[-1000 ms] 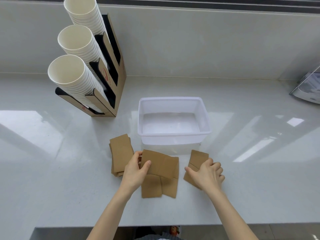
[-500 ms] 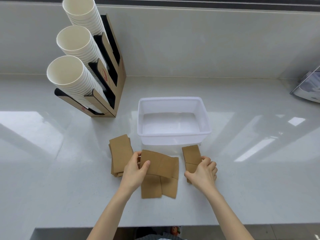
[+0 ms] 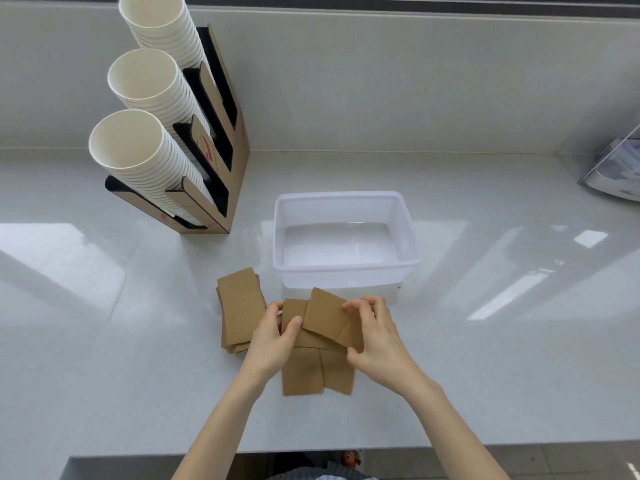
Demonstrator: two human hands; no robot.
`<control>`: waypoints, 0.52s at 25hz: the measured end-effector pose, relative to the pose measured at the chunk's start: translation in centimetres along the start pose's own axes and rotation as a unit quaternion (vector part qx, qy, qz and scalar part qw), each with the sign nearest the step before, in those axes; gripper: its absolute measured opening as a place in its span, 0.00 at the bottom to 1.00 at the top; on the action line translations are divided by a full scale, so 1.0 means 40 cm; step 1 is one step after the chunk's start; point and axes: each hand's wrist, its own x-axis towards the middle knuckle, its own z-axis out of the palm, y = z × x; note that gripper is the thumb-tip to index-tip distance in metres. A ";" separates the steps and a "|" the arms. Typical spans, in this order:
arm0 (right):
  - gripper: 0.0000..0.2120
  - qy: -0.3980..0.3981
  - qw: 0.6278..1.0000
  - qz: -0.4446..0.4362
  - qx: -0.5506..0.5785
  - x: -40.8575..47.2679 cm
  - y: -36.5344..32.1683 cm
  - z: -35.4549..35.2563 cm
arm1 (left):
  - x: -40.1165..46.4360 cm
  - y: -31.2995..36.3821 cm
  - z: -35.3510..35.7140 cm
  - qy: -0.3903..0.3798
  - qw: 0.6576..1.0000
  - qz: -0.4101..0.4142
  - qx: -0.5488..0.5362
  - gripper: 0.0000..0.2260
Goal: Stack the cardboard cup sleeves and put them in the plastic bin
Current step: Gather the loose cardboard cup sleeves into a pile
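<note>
Head view puts the loose cardboard sleeves (image 3: 317, 362) at the lower centre of the frame, lying flat on the white bench (image 3: 104, 341) and overlapping one another. My right hand (image 3: 375, 337) pinches one tilted sleeve (image 3: 325, 313) between thumb and fingertips and holds it over that loose group, its upper corner pointing toward the bin. My left hand (image 3: 273, 341) is closed on the left edge of the sleeve just beneath (image 3: 294, 310), thumb on top and fingers curled behind, so both of my hands grip cardboard and the two sleeves overlap between them. Two more flat sleeves stick out below my hands, side by side, toward the bottom of the frame.

Just to the left, touching my left hand's knuckles, a neat sleeve stack (image 3: 239, 306) rests on the bench, its edges roughly squared.

Above my hands, at the centre of the frame, stands the clear plastic bin (image 3: 346, 197), upright, with no sleeves in it; its near wall is close to the raised sleeve.

In the upper left, a cardboard cup holder (image 3: 221, 140) leans three tilted columns of white paper cups (image 3: 138, 81) toward me. At the right edge, a grey object (image 3: 620, 171) is partly cut off, and I cannot tell what it is.
</note>
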 end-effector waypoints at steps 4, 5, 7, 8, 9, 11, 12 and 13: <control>0.27 -0.007 0.999 -0.032 -0.019 0.008 -0.016 0.001 | -0.006 0.008 -0.001 -0.005 1.000 0.001 0.004 0.14; 0.27 -0.010 0.999 -0.038 -0.024 0.009 -0.020 0.001 | -0.009 0.012 0.001 -0.010 1.000 0.002 0.001 0.13; 0.27 -0.010 0.998 -0.051 -0.030 0.012 -0.028 0.004 | -0.012 0.017 0.005 -0.015 1.000 0.000 -0.004 0.12; 0.27 -0.008 0.998 -0.057 -0.031 0.013 -0.032 0.005 | -0.011 0.016 0.007 -0.015 1.000 -0.003 -0.010 0.13; 0.27 -0.008 0.997 -0.063 -0.033 0.015 -0.036 0.008 | -0.011 0.015 0.008 -0.017 1.000 -0.007 -0.016 0.14; 0.27 -0.008 0.996 -0.075 -0.042 0.019 -0.041 0.012 | -0.010 0.012 0.009 -0.026 0.999 -0.015 -0.019 0.16; 0.27 -0.009 0.996 -0.079 -0.045 0.020 -0.043 0.014 | -0.010 0.011 0.010 -0.031 0.999 -0.016 -0.019 0.16; 0.27 -0.010 0.996 -0.082 -0.046 0.020 -0.044 0.016 | -0.012 0.012 0.011 -0.034 0.999 -0.016 -0.019 0.14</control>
